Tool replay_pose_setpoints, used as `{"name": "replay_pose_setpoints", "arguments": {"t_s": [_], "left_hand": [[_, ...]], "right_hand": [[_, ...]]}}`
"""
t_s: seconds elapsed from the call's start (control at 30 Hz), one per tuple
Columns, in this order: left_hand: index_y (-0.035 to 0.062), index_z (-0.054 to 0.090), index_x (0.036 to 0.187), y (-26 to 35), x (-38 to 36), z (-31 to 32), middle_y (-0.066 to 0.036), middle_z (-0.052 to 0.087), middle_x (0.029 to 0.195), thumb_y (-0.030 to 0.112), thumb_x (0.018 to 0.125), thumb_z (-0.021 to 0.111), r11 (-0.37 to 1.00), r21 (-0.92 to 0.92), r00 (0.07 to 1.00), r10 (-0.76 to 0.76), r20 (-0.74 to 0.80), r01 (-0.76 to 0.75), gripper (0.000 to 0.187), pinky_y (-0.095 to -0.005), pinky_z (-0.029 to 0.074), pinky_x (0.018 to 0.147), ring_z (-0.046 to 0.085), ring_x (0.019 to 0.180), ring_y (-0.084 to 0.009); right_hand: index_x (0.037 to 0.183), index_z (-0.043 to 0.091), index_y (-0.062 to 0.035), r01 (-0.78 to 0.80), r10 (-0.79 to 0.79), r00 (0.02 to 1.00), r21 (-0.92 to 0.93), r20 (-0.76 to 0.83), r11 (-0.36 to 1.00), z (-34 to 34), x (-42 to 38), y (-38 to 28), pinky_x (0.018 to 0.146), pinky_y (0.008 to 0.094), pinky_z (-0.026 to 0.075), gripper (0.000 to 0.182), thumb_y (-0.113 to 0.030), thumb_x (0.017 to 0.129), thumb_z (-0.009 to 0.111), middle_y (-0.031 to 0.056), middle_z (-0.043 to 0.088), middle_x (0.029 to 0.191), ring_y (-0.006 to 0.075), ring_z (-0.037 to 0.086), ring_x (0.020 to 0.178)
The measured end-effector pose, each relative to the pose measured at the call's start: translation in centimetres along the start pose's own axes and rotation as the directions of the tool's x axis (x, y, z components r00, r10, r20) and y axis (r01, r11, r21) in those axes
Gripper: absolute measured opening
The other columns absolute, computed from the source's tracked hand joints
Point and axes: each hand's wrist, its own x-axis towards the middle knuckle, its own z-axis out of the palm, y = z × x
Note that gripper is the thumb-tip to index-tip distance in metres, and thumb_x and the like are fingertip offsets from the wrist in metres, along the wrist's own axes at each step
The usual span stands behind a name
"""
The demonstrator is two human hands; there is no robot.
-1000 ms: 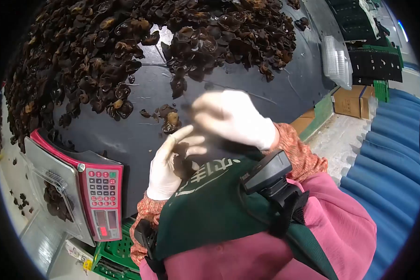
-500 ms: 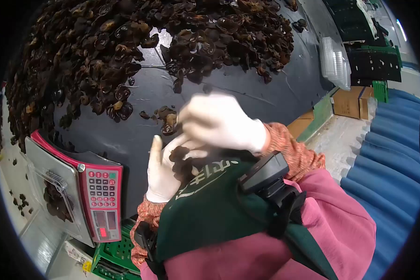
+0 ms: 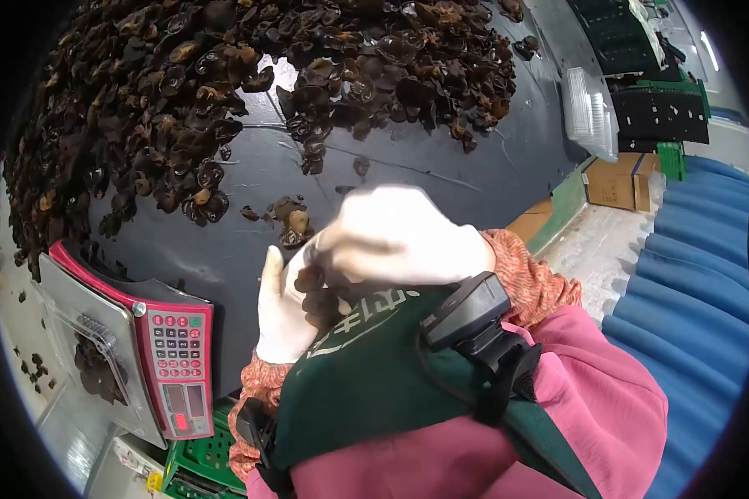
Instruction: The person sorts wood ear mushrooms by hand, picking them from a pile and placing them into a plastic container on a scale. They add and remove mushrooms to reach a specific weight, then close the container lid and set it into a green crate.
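Dark brown wood ear mushrooms point(image 3: 316, 298) lie in the palm of my white-gloved left hand point(image 3: 285, 320), which is cupped round them with the thumb sticking up. Across its fingers reaches my gloved right hand point(image 3: 404, 237), fingers curled and smeared by motion; anything between them is hidden. Just beyond the hands, a small clump of wood ears point(image 3: 291, 220) rests on the dark table point(image 3: 441, 183). A large heap of wood ears point(image 3: 166, 100) covers the far side of the table.
On the left stands a red scale point(image 3: 177, 333), bearing a clear plastic box point(image 3: 100, 366) with wood ears inside. A green crate point(image 3: 204, 453) is below it. Stacked clear trays point(image 3: 589, 116) stand at the table's right edge, near a cardboard box point(image 3: 620, 181) and blue sheeting point(image 3: 691, 274).
My right hand has shifted slightly right and down over my left hand. The wood ears remain in my left palm. The whole view has tilted a little.
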Motion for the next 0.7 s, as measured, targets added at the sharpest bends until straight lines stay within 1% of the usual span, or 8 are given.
{"name": "replay_pose_setpoints", "arguments": {"t_s": [0.1,0.13,0.2,0.3,0.4,0.47,0.63,0.7], "left_hand": [[0.0054,0.057,0.132,-0.2,-0.1,0.5,-0.015,0.069,0.118,0.058,0.102,0.043,0.991,0.134,0.991,0.035,-0.132,-0.017,0.063,-0.0363,0.055,0.071,0.069,0.099,-0.0273],[0.0061,0.061,0.126,-0.2,-0.3,0.5,-0.015,0.069,0.116,0.055,0.102,0.045,0.982,0.19,0.987,0.023,-0.157,0.008,0.056,-0.035,0.054,0.069,0.069,0.097,-0.0264],[0.0064,0.065,0.119,-0.2,-0.5,0.5,-0.015,0.07,0.114,0.05,0.102,0.048,0.966,0.254,0.984,0.003,-0.177,0.042,0.049,-0.0337,0.053,0.067,0.069,0.096,-0.0256],[0.0055,0.064,0.122,-0.3,-0.4,-0.4,-0.015,0.07,0.116,0.045,0.103,0.049,0.964,0.263,0.993,-0.013,-0.116,0.043,0.046,-0.0336,0.052,0.067,0.069,0.097,-0.0258],[0.0052,0.061,0.129,-0.3,-0.6,-0.9,-0.016,0.068,0.12,0.044,0.102,0.051,0.962,0.272,0.998,0.039,-0.055,-0.022,0.049,-0.0334,0.052,0.066,0.068,0.1,-0.0263],[0.0052,0.056,0.137,-0.1,-0.9,-0.7,-0.017,0.066,0.126,0.044,0.101,0.052,0.958,0.286,0.997,0.052,-0.053,-0.035,0.053,-0.0335,0.054,0.067,0.067,0.103,-0.0277],[0.0086,0.036,0.155,0.1,-0.2,-0.4,-0.023,0.055,0.142,0.045,0.1,0.053,0.952,0.304,0.997,0.018,0.069,-0.039,0.068,-0.0351,0.058,0.071,0.065,0.111,-0.0318],[0.0094,0.034,0.156,0.4,0.0,0.2,-0.023,0.053,0.145,0.043,0.098,0.058,0.959,0.281,0.995,0.006,0.097,-0.033,0.071,-0.0399,0.053,0.086,0.062,0.117,-0.0314]], "right_hand": [[0.104,0.071,-0.0095,-0.143,0.127,0.976,-0.08,-0.178,0.986,-1.6,0.8,0.2,0.066,0.0372,0.053,0.024,-0.022,0.084,0.074,0.0079,0.069,0.088,0.027,0.065,0.071],[0.104,0.07,-0.0104,-0.189,0.083,0.916,-0.24,-0.393,0.952,-1.6,1.6,2.7,0.066,0.0371,0.054,0.027,-0.026,0.082,0.075,0.0083,0.067,0.087,0.0271,0.066,0.072],[0.103,0.07,-0.0112,-0.385,0.091,0.864,-0.533,-0.495,0.753,-2.1,2.7,5.3,0.065,0.0362,0.053,0.026,-0.025,0.082,0.076,0.0085,0.065,0.086,0.0269,0.066,0.072],[0.107,0.068,-0.0122,-0.312,0.079,0.931,-0.667,-0.356,0.676,-0.9,3.1,8.4,0.068,0.0394,0.052,0.028,-0.026,0.083,0.075,0.0097,0.063,0.091,0.0298,0.065,0.078],[0.102,0.07,-0.0085,-0.341,0.203,0.833,-0.188,-0.514,0.921,-0.7,2.3,7.5,0.067,0.0331,0.053,0.02,-0.02,0.086,0.073,0.0098,0.066,0.086,0.0239,0.067,0.074],[0.1,0.069,-0.0017,-0.434,0.666,0.69,0.574,-0.284,0.695,-1.5,1.9,5.2,0.06,0.0241,0.046,0.02,-0.021,0.094,0.07,-0.0002,0.065,0.079,0.0073,0.057,0.066],[0.095,0.067,-0.0061,-0.379,0.739,0.674,0.852,-0.013,0.361,-2.2,0.3,4.2,0.059,0.0193,0.036,0.017,-0.023,0.096,0.068,-0.0056,0.059,0.08,0.0021,0.047,0.064],[0.093,0.065,-0.0069,-0.403,0.704,0.707,0.857,0.069,0.321,-1.9,-0.1,3.1,0.062,0.0197,0.038,0.018,-0.025,0.097,0.066,-0.0034,0.063,0.082,0.003,0.047,0.066]]}}
